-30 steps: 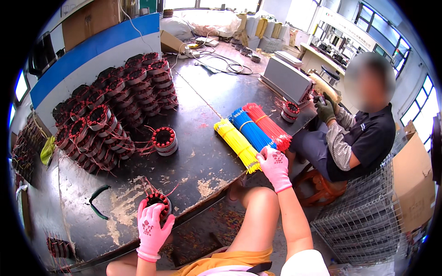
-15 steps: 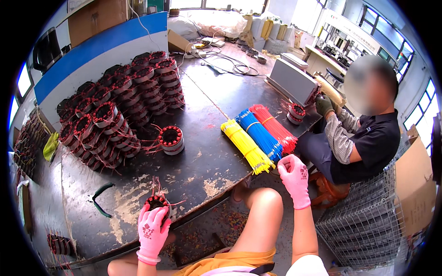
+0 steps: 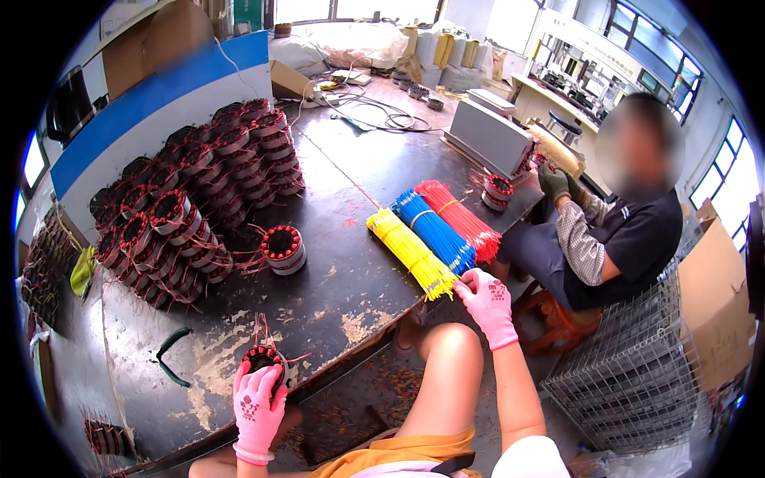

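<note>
Grasping 1 ring-shaped wound core (image 3: pixel 263 360): left grip (image 3: pixel 257 408), pink-gloved, fingers over the core's near side. Core located at the near edge of the bench (image 3: pixel 335 203), opening upward, thin red wires trailing from its far side.

Right grip (image 3: pixel 488 303), pink-gloved: fingertips drawn together at the near end of the yellow wire bundle (image 3: pixel 409 251); whether they pinch a strand cannot be told.

Wire bundles, 3, side by side: yellow nearest, then blue bundle (image 3: pixel 433 229), then red bundle (image 3: pixel 457 217).

Hand tool, 1, dark green handles spread (image 3: pixel 169 358), lying left of the held core.

Single core, 1, dark opening ringed in red (image 3: pixel 284 249), standing on the bench between the bundles and a large stack of similar cores (image 3: pixel 199 191), in many columns, before a blue-and-white panel (image 3: pixel 151 119).

Further core, 1 (image 3: pixel 497 191), near a grey box (image 3: pixel 490 142) at the bench's right side.

Co-worker, 1 (image 3: pixel 637 239), seated right, dark shirt, checked sleeves, dark gloves.

Wire-mesh crate, 1 (image 3: pixel 625 382), beside the co-worker.
</note>
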{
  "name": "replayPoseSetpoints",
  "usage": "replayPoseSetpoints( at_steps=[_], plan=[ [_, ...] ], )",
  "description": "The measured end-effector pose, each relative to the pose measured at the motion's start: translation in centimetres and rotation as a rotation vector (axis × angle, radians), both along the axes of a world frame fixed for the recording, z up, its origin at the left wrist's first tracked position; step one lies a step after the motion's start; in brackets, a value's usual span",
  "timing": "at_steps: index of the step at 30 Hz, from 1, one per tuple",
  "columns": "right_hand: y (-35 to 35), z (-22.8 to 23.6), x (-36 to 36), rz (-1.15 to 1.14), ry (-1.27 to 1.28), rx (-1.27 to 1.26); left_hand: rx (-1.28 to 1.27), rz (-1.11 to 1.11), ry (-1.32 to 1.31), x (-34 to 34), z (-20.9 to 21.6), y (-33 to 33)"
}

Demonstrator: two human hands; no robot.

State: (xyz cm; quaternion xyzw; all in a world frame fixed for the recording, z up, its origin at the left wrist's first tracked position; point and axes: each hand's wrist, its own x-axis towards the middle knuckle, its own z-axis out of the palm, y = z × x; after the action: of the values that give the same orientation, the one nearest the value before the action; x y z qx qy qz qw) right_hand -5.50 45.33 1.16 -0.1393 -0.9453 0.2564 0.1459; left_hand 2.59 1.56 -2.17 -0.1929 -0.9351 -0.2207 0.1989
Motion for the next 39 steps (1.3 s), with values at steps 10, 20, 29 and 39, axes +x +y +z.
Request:
replayPoseSetpoints(
  at_steps=[10,20,29,39],
  plan=[
    [-0.1,-1.5,-0.5,0.005,0.025,0.23,-0.025,-0.017,0.012,0.2,0.1,-0.1],
    [3.8,2.9,5.1,-0.185,0.304,0.062,0.009,-0.059,-0.098,1.1,0.7,-1.2],
    [-14.7,3.8,6.2,0.729,-0.023,-0.751,-0.249,0.015,0.462,2.5,8.9,4.6],
    [-19.3,3.1,4.4,0.833,-0.034,-0.42,-0.166,-0.014,0.028,1.2,8.3,0.9]
  ],
)
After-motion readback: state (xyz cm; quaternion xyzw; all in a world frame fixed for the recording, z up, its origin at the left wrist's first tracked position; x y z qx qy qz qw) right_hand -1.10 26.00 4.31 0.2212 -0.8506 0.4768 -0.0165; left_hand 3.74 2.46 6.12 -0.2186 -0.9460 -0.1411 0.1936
